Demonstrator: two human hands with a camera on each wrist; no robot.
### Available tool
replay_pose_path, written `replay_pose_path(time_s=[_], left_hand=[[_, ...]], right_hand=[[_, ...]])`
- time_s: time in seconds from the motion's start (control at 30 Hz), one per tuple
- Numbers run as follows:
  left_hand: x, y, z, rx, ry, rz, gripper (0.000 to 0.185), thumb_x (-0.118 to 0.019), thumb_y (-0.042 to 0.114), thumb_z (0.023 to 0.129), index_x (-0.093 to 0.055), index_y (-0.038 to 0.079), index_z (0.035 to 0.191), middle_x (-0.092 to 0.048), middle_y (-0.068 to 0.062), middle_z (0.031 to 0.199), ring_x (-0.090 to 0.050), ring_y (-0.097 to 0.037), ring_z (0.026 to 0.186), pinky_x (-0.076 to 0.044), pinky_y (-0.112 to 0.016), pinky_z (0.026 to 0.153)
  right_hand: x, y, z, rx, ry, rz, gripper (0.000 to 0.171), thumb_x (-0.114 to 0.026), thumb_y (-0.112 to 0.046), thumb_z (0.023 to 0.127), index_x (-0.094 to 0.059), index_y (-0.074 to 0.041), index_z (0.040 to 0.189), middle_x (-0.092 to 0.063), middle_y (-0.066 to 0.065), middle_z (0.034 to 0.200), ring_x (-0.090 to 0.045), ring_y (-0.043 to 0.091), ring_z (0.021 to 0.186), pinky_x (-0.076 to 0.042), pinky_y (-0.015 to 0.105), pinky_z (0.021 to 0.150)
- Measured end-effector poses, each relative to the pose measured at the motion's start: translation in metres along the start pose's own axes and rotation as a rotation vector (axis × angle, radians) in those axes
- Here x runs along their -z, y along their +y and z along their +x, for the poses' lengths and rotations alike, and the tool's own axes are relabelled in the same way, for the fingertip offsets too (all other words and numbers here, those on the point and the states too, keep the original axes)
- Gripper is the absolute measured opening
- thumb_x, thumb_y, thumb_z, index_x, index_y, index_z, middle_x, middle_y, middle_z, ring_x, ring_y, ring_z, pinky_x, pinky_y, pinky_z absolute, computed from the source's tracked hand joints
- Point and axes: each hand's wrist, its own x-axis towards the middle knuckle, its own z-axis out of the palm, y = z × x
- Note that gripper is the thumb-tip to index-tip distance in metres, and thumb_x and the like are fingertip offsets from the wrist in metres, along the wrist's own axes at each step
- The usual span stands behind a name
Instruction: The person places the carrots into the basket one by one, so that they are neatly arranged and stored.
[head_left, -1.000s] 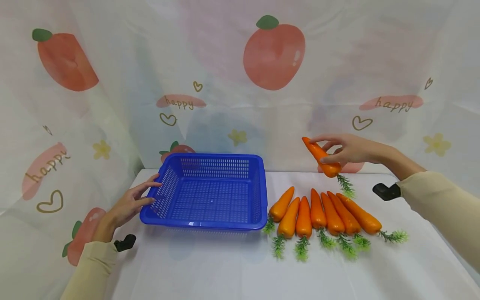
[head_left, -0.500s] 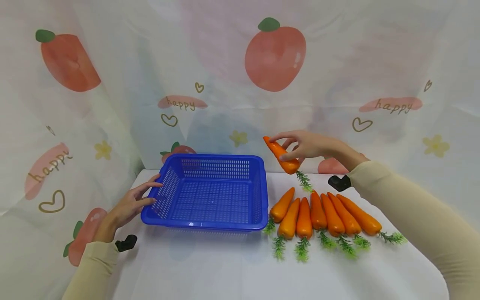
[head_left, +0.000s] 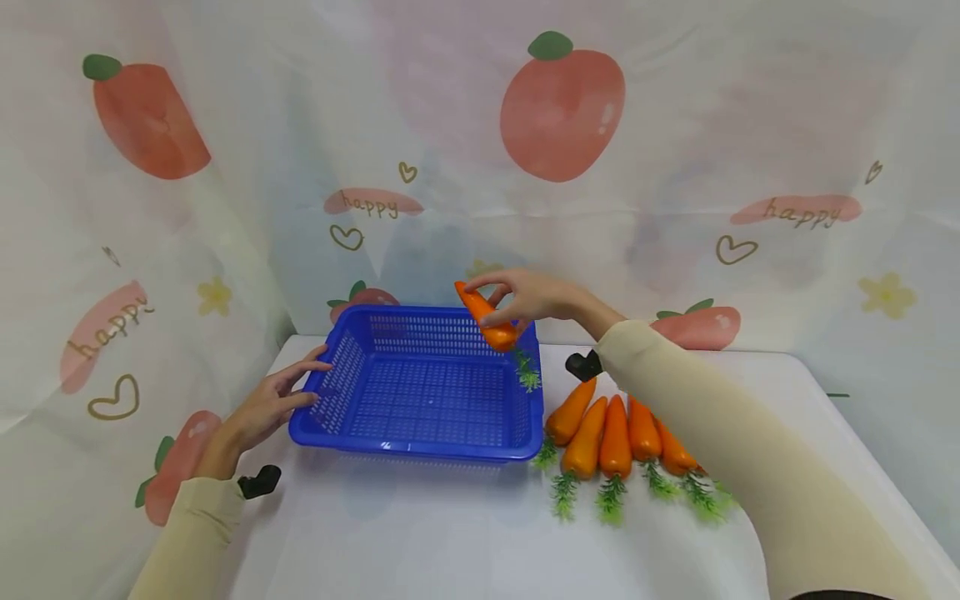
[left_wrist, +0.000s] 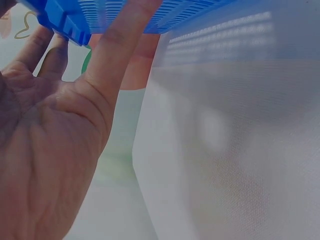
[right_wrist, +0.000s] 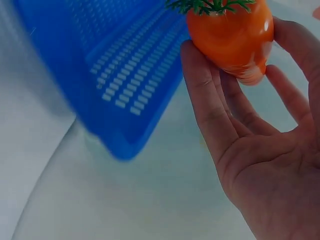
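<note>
The right hand (head_left: pixel 528 297) carries its carrot (head_left: pixel 485 316) leftward, from above the far end of the row of carrots (head_left: pixel 617 433) to over the blue basket's (head_left: pixel 420 450) right rear corner. Its sleeve now covers the rightmost carrots in the row.

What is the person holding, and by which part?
The right hand pinches an orange carrot round its thick end, near the green top, above the blue basket. The left hand holds nothing; its straight fingers touch the basket's side.
</note>
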Motion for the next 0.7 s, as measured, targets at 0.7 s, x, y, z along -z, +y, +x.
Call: replay_pose_path(time_s=[0.7], left_hand=[[0.0,0.0,0.002,0.019,0.016,-0.009,0.051,-0.058,0.007,0.102,-0.043,0.001,0.15,-0.006,0.001,0.174,-0.003,-0.047,0.155,-0.058,-0.039,0.094]], right_hand=[[-0.113,-0.01,0.109,-0.04,-0.042,0.206,0.064,-0.075,-0.014,0.095,-0.049,-0.016,0.153,-0.054,0.023,0.137,-0.063,0.034,0.114,-0.063,0.045,0.076]])
